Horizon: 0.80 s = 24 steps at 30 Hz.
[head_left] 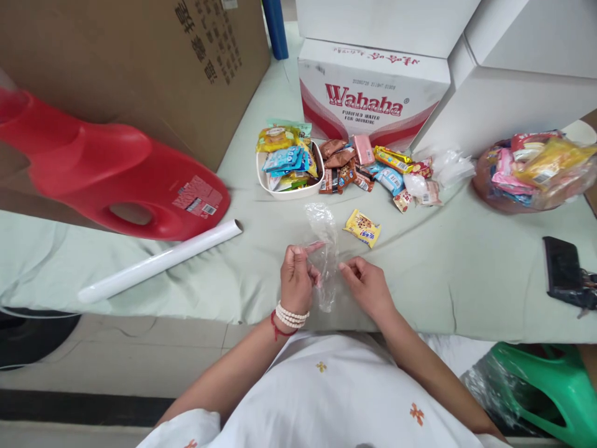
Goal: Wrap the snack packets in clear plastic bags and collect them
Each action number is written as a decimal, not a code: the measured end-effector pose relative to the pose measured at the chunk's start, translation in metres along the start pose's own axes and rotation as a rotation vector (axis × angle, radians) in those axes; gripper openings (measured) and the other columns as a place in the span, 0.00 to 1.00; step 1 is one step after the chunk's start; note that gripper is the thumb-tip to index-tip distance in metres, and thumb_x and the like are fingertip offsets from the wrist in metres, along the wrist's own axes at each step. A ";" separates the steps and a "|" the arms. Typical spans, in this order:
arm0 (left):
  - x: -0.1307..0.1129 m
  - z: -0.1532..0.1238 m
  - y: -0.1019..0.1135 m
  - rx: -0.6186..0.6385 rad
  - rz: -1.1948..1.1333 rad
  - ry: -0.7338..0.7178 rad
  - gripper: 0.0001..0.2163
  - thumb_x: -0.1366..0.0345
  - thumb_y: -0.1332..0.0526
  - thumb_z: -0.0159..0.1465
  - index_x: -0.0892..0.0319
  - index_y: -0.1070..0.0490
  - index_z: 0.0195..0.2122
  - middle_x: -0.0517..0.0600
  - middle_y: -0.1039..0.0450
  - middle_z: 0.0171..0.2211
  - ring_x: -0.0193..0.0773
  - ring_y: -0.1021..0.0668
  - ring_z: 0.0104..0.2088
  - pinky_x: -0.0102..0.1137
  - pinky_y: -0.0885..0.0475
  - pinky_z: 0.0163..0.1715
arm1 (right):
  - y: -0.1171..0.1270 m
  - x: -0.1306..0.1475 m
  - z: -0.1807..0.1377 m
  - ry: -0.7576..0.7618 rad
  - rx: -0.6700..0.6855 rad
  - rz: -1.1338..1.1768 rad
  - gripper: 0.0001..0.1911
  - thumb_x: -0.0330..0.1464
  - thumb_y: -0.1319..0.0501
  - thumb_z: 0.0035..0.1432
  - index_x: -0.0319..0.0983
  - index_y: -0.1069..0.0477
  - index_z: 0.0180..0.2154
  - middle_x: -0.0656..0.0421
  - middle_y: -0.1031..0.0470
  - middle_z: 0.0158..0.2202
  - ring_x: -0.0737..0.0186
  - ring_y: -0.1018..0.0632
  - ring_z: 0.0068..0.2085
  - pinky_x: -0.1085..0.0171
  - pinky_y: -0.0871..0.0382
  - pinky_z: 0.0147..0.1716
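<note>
A clear, crinkled plastic bag [328,283] is stretched upright between my two hands, above the table. My left hand [298,277], with beads and a red string at the wrist, has its index finger pointing out against the film and the other fingers curled round the bag's left side. On the opposite side, the thumb and index finger of my right hand [368,283] are pinched at the bag's edge. Just beyond lies a yellow cookie packet [362,228], touched by neither hand. A white bowl [293,194] heaped with wrapped snacks stands farther back.
Loose wrapped snacks [347,163] spread in front of a Wahaha carton [373,93]. On the right are a filled snack bowl [494,193] and a black phone [562,264]. A red jug [172,186] and a white roll [163,261] lie left, beside a brown carton [153,74].
</note>
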<state>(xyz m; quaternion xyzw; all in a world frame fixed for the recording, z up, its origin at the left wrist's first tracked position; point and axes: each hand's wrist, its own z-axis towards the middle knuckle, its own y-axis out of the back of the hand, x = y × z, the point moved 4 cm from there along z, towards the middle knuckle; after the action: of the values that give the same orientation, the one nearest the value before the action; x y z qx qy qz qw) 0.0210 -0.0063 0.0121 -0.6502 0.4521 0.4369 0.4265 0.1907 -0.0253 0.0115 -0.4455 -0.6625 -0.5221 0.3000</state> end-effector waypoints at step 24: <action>0.008 0.009 0.015 -0.067 -0.007 0.059 0.20 0.42 0.46 0.70 0.53 0.42 0.34 0.52 0.19 0.48 0.26 0.30 0.14 0.28 0.39 0.13 | 0.001 -0.004 0.016 -0.172 0.084 0.389 0.15 0.44 0.32 0.49 0.40 0.30 0.26 0.66 0.38 0.20 0.69 0.42 0.23 0.67 0.50 0.24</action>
<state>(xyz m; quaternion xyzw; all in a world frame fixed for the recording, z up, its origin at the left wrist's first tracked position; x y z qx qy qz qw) 0.0066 -0.0030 0.0004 -0.6782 0.4472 0.4310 0.3928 0.1941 -0.0113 0.0040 -0.5950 -0.6085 -0.3862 0.3557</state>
